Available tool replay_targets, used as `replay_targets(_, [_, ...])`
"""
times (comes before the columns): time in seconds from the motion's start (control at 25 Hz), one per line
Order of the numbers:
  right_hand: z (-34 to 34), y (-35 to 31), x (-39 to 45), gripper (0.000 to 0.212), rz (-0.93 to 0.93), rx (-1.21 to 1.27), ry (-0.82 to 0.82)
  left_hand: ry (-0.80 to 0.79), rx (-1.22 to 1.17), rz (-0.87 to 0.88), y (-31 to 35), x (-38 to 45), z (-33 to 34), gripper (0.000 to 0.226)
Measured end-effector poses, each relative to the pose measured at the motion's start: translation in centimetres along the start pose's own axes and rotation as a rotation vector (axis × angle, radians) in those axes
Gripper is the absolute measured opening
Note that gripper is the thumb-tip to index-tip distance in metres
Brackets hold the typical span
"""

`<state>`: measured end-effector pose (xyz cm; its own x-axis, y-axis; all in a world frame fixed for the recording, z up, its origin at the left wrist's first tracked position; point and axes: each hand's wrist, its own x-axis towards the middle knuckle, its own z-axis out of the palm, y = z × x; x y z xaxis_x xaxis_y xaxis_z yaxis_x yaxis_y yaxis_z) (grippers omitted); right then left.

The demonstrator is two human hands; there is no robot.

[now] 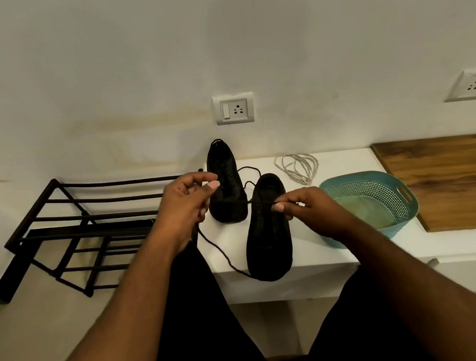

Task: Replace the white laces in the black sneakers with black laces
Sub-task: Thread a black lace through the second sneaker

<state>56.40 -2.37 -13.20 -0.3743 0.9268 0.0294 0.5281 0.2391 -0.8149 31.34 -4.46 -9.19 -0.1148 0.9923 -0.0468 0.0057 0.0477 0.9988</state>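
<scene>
No readable writing. Our left hand (186, 206) and right hand (308, 210) each pinch the black lace (219, 248) over the near sneaker (267, 237); white laces (297, 167) at 1 o'clock on the surface (348, 259).

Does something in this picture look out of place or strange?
Yes: the black metal rack left of the white ledge lies tipped at a slant instead of standing upright. A black lace trails over the ledge's edge.
</scene>
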Motion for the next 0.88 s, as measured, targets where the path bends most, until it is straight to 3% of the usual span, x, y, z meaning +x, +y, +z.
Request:
replay_targets(0.08, [0.5, 1.1, -1.1, 0.013, 0.071, 0.114, 0.097, -0.116, -0.035, -0.218, -3.2, -1.4, 1.2, 0.028])
replay_targets(0.2, [0.9, 2.6, -2.1, 0.012, 0.171, 0.284, 0.404, -0.516, 0.432, -0.517, -9.0, -6.8, 5.2, 0.021])
replay_targets(0.28, [1.0, 3.0, -2.0, 0.013, 0.205, 0.315, 0.518, -0.732, 0.407, -0.605, -10.2, -9.3, 7.5, 0.027])
replay_targets(0.32, [0.9, 3.1, -2.0, 0.016, 0.203, 0.288, 0.529, -0.741, 0.298, -0.609, -9.3, -9.3, 7.9, 0.032])
replay_targets(0.4, [0.7, 3.0, -1.9, 0.023, 0.193, 0.283, 0.519, -0.525, 0.057, -0.519, -6.1, -7.3, 7.4, 0.040])
replay_targets(0.48, [0.8, 3.1, -2.2, 0.025, 0.202, 0.358, 0.483, -0.104, 0.022, -0.334, -2.5, -3.1, 4.6, 0.043])
replay_targets(0.56, [1.5, 2.8, -2.4, 0.017, 0.226, 0.440, 0.455, 0.235, 0.443, -0.097, -1.0, 1.3, 0.5, 0.041])
replay_targets(0.64, [3.1, 2.5, -2.4, 0.003, 0.255, 0.496, 0.427, 0.333, 1.104, 0.005, -1.8, 3.0, -1.9, 0.043])
replay_targets(0.68, [4.1, 2.4, -2.3, 0.006, 0.272, 0.494, 0.412, 0.271, 1.231, 0.116, -2.6, 3.1, -1.5, 0.047])
replay_targets(0.76, [6.3, 2.6, -1.8, 0.006, 0.323, 0.534, 0.378, -0.079, 1.046, 0.277, -4.6, 2.3, 1.6, 0.050])
replay_targets(0.84, [8.0, 3.0, -1.3, 0.005, 0.385, 0.671, 0.353, -0.399, 0.644, 0.143, -7.8, 0.6, 4.8, 0.046])
replay_targets(0.88, [8.6, 3.2, -1.0, 0.007, 0.418, 0.749, 0.336, -0.412, 0.472, 0.067, -9.4, -0.2, 5.6, 0.041])
